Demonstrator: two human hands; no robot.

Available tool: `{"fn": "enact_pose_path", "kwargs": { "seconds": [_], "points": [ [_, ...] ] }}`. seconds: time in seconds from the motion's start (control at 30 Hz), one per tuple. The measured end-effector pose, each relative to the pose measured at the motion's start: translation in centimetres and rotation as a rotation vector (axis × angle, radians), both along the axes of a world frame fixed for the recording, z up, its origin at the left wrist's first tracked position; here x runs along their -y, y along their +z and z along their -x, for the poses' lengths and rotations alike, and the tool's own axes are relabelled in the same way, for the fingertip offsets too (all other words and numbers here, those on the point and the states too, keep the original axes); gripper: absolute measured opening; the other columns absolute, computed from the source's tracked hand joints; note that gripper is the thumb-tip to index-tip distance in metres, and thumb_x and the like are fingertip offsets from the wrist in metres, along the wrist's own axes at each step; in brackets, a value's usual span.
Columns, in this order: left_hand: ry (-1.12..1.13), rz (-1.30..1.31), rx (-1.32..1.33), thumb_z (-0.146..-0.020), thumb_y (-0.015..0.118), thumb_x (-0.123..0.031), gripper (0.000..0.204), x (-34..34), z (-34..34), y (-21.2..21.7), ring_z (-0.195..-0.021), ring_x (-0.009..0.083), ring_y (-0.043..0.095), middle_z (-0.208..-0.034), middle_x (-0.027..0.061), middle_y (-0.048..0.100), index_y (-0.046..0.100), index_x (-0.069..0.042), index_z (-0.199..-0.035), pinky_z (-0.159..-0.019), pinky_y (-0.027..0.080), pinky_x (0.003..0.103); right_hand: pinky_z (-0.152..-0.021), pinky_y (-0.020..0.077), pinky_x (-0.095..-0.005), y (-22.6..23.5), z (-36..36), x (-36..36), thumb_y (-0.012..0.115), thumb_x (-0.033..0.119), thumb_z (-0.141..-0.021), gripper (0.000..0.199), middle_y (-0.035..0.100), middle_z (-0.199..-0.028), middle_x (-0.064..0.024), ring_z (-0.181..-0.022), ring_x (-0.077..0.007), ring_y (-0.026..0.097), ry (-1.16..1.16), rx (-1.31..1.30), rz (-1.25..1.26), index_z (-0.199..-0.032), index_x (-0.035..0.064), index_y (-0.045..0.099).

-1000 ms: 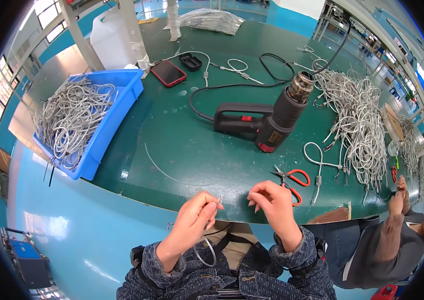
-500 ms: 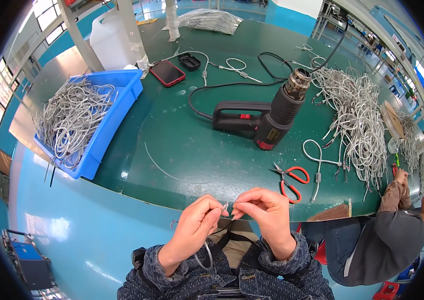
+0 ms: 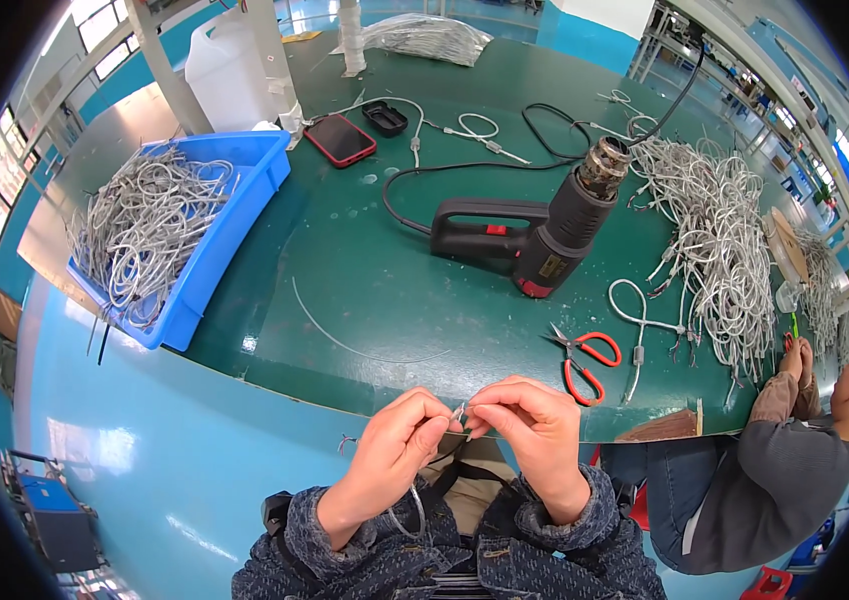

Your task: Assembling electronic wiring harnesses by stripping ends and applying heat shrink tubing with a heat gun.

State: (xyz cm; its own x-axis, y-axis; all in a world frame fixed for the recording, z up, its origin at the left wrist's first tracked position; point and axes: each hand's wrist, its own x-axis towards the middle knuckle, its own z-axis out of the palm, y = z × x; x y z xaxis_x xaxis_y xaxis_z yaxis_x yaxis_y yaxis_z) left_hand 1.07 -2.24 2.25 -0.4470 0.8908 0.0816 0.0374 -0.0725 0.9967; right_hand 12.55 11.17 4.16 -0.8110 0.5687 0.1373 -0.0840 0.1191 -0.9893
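At the table's near edge my left hand [image 3: 390, 450] pinches a grey cable [image 3: 418, 512], whose length hangs below the palm toward my sleeve. Close beside it, the fingertips of my right hand [image 3: 535, 425] are pressed together on the cable's thin pale wire end [image 3: 460, 411]. The fingers cover most of that end, so its detail is hard to make out. Red-handled cutters [image 3: 585, 365] lie with blades apart just beyond my right hand. A thin pale strand [image 3: 330, 335] curves over the green tabletop ahead of my left hand.
A black heat gun [image 3: 550, 240] stands mid-table, its cord trailing back. Cables fill a blue bin [image 3: 230, 240] at left; a cable heap [image 3: 715, 240] lies right. A phone [image 3: 341, 140] and black tray [image 3: 385, 118] sit farther back. A co-worker [image 3: 775, 480] sits at right.
My fingertips have drawn slightly closer together around the wire end. The whole scene has shifted a little with my head; the co-worker's head has moved slightly.
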Motion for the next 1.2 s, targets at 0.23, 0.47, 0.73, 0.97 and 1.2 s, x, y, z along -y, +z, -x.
{"fn": "enact_pose_path", "kwargs": {
  "seconds": [0.23, 0.47, 0.73, 0.97, 1.2],
  "points": [
    [-0.001, 0.015, -0.075, -0.098, 0.048, -0.012, 0.019, -0.1, 0.1, 0.3, -0.057, 0.0063, 0.044, -0.083, 0.0037, 0.049, 0.055, 0.003, -0.09, -0.05, 0.035, 0.021, -0.061, 0.055, -0.0254, 0.0, 0.1, -0.1, 0.058, -0.01, -0.083, 0.008, 0.063, -0.083, -0.0131, -0.068, -0.0175, 0.065, 0.023, 0.025, -0.023, -0.086, -0.008, 0.065],
    [0.002, 0.013, -0.081, -0.097, 0.048, -0.01, 0.017, -0.2, 0.0, -0.1, -0.057, 0.0055, 0.043, -0.082, 0.0035, 0.048, 0.055, 0.003, -0.089, -0.049, 0.034, 0.02, -0.061, 0.0551, -0.0256, -1.0, 0.0, -0.4, 0.058, -0.007, -0.085, 0.009, 0.063, -0.082, -0.0133, -0.067, -0.0173, 0.064, 0.034, 0.034, 0.037, -0.092, -0.0076, 0.064],
    [0.006, 0.015, -0.02, -0.098, 0.047, -0.01, 0.017, -0.1, 0.0, -0.1, -0.055, 0.0049, 0.041, -0.083, 0.0035, 0.048, 0.054, 0.003, -0.089, -0.048, 0.033, 0.02, -0.062, 0.0554, -0.0256, -0.3, -0.3, -0.2, 0.058, -0.007, -0.085, 0.009, 0.062, -0.085, -0.0118, -0.072, -0.0159, 0.063, 0.013, 0.027, 0.106, -0.092, -0.0078, 0.064],
    [-0.003, 0.02, -0.014, -0.098, 0.048, -0.01, 0.017, 0.0, -0.1, -0.1, -0.055, 0.0047, 0.041, -0.084, 0.0038, 0.049, 0.055, 0.004, -0.09, -0.047, 0.032, 0.02, -0.063, 0.0552, -0.0248, -0.7, -0.2, -0.4, 0.062, -0.008, -0.081, 0.008, 0.062, -0.086, -0.0104, -0.073, -0.0149, 0.063, 0.04, 0.017, -0.073, -0.089, -0.0062, 0.064],
    [0.055, -0.029, -0.292, -0.093, 0.052, -0.005, 0.011, -0.4, 0.2, 0.1, -0.059, 0.0069, 0.043, -0.08, 0.0034, 0.051, 0.057, 0.003, -0.087, -0.053, 0.036, 0.024, -0.062, 0.0542, -0.0239, -0.3, 0.0, -0.2, 0.063, -0.007, -0.081, 0.006, 0.062, -0.084, -0.0097, -0.073, -0.0144, 0.063, 0.021, 0.05, -0.231, -0.087, -0.0056, 0.064]
  ]
}}
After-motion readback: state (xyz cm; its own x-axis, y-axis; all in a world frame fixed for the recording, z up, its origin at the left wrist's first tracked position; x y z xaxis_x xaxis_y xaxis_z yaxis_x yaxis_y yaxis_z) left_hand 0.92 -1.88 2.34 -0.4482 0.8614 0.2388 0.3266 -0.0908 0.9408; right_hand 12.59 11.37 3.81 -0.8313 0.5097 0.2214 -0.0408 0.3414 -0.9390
